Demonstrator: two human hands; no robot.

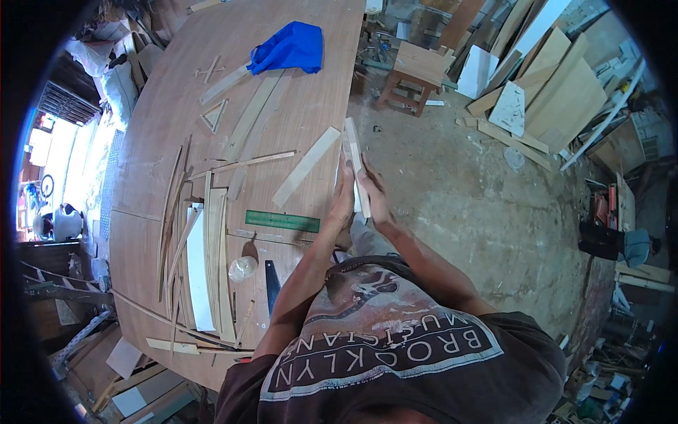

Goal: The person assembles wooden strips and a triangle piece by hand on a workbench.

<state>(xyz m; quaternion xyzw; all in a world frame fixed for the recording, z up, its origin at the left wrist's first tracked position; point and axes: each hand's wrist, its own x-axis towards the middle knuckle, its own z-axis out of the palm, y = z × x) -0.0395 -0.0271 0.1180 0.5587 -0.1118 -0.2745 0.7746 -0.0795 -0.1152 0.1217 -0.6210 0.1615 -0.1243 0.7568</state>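
Observation:
My left hand (342, 200) and my right hand (374, 198) press from either side on a narrow light wooden strip (353, 152), held on edge at the right edge of the big brown plywood table (162, 233). The strip runs away from me between both palms. A loose pale wooden slat (306, 167) lies on the table just left of my hands. A green ruler (282, 221) lies flat below it, close to my left forearm.
Several thin wood strips and a white board (199, 272) lie on the table's left part. A hand saw (272, 286), a clear plastic bag (243, 268) and a blue cloth (291, 46) are on the table. A wooden stool (413, 74) and stacked boards (558, 85) stand on the concrete floor.

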